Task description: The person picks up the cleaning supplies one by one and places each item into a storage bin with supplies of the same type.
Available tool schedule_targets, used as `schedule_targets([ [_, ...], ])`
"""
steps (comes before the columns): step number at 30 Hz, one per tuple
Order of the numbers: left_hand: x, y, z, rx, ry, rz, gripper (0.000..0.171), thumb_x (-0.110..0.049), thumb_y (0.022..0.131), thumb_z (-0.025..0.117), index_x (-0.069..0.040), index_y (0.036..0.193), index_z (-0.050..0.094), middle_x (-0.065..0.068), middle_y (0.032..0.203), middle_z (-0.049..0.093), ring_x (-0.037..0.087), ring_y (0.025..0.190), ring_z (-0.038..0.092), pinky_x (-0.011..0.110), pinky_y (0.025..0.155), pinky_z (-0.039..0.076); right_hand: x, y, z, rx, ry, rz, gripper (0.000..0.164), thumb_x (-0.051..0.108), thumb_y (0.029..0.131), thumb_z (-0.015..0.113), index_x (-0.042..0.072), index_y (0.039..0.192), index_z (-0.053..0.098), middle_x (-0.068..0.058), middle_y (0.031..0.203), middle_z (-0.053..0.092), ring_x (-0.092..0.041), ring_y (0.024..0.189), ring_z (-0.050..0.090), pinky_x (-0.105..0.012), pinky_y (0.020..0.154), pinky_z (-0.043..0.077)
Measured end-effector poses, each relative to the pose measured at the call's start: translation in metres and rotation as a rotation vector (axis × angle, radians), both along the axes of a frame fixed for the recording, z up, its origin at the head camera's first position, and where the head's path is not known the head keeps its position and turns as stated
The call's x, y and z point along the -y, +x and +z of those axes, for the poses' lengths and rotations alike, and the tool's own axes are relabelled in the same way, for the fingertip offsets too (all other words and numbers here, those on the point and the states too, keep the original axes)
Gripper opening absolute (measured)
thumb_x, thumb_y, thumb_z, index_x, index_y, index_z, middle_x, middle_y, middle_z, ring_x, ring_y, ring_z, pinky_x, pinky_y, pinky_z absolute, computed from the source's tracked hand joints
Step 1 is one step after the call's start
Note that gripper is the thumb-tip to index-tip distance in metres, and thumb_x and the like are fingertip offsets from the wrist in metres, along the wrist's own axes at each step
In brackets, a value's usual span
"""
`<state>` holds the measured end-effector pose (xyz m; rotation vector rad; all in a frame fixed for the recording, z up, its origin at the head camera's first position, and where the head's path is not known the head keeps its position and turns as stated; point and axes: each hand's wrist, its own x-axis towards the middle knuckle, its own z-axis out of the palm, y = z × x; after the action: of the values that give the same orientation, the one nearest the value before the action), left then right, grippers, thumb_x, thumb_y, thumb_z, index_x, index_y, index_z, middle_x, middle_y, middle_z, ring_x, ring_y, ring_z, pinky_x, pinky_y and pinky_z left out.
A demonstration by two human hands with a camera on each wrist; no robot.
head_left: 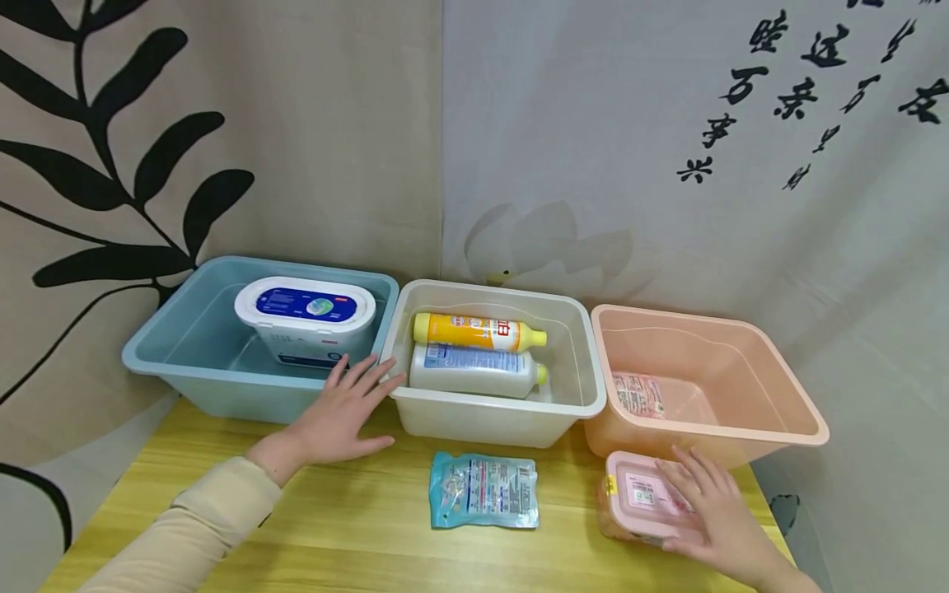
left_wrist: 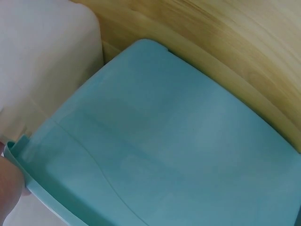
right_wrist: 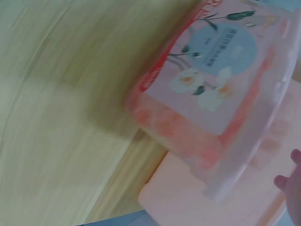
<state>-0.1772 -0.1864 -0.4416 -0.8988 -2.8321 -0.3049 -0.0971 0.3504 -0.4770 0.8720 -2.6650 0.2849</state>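
Observation:
My left hand (head_left: 337, 424) is spread with straight fingers at the adjoining rims of the blue bin (head_left: 245, 387) and the white bin (head_left: 474, 420). In the left wrist view, fingertips (left_wrist: 8, 183) show beside the blue bin's edge. My right hand (head_left: 715, 515) reaches over the right side of a pink-lidded clear tub (head_left: 641, 494), its fingers extended. The right wrist view shows the tub's flowered label (right_wrist: 211, 70) and pinkish contents; two fingertips (right_wrist: 281, 182) appear beyond the lid. Whether they touch the lid is unclear. A blue pouch (head_left: 485, 492) lies between the hands.
Inside the blue bin stands a white lidded box (head_left: 307, 321). A yellow bottle (head_left: 478, 331) and a white bottle (head_left: 474, 371) lie in the white bin. The peach bin (head_left: 712, 329) holds a flat red-and-white printed packet (head_left: 638, 395). A printed curtain (head_left: 356, 123) hangs behind the wooden table (head_left: 356, 535).

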Motion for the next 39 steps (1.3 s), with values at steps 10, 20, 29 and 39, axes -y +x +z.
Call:
schedule_targets([
  [10,0.0,-0.001,-0.003,-0.031,0.006,-0.017,0.082,-0.051,0.076,0.068,-0.013,0.142,0.038,0.014,0.151,0.031,0.038,0.139,0.023,0.066,0.109,0.012,-0.01,-0.004,-0.017,0.096,0.048,-0.046,0.094,0.054,0.059,0.079,0.019,0.139,0.044,-0.022,0.14,0.038,-0.038,0.134,0.023,-0.027,0.112,-0.018],
  [20,0.0,-0.002,-0.003,-0.044,0.001,-0.018,0.082,-0.051,0.077,0.068,-0.013,0.142,0.038,0.014,0.151,0.032,0.039,0.138,0.024,0.065,0.109,0.013,-0.015,-0.01,-0.031,0.122,0.091,-0.027,0.096,0.058,0.057,0.078,0.024,0.14,0.043,-0.021,0.143,0.036,-0.041,0.127,0.029,-0.024,0.11,-0.02],
  [29,0.0,-0.001,0.001,0.008,-0.037,0.011,0.082,-0.053,0.078,0.065,-0.015,0.144,0.035,0.012,0.153,0.027,0.037,0.14,0.02,0.065,0.111,0.009,-0.018,-0.018,-0.032,0.058,0.114,0.038,0.094,0.062,0.057,0.075,0.024,0.138,0.046,-0.022,0.138,0.04,-0.04,0.123,0.031,-0.024,0.112,-0.017],
  [39,-0.002,0.0,0.001,-0.016,-0.022,0.003,0.082,-0.051,0.077,0.067,-0.013,0.143,0.037,0.013,0.152,0.03,0.039,0.139,0.023,0.066,0.109,0.012,-0.019,-0.022,-0.026,0.059,0.124,0.069,0.094,0.067,0.055,0.073,0.027,0.136,0.048,-0.017,0.126,0.049,-0.037,0.114,0.04,-0.043,0.108,0.016],
])
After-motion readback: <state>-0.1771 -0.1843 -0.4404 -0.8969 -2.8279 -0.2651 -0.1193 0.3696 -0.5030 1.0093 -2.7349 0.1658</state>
